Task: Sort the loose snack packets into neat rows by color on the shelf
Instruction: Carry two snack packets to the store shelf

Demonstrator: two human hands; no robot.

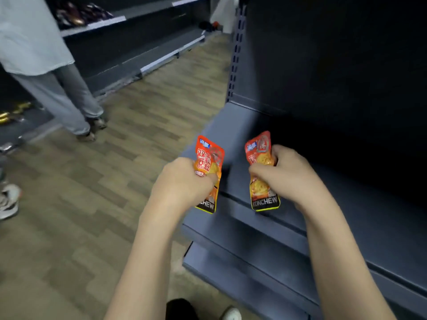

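Each of my hands grips one orange-red snack packet. My left hand (184,181) is closed around the middle of the left packet (209,155), whose black bottom strip shows below my fingers. My right hand (286,172) squeezes the right packet (262,192) near its upper half; the "KONCHEW" strip hangs below. Both packets are held upright above the left end of a dark grey shelf (242,125), not touching it. The two packets are about a hand's width apart.
A lower grey shelf (242,257) juts out beneath. Wooden floor (138,135) lies to the left. Another person (53,77) stands at far left by a second shelf unit (138,54) holding dark packets (78,13). A sneaker (9,199) shows at the left edge.
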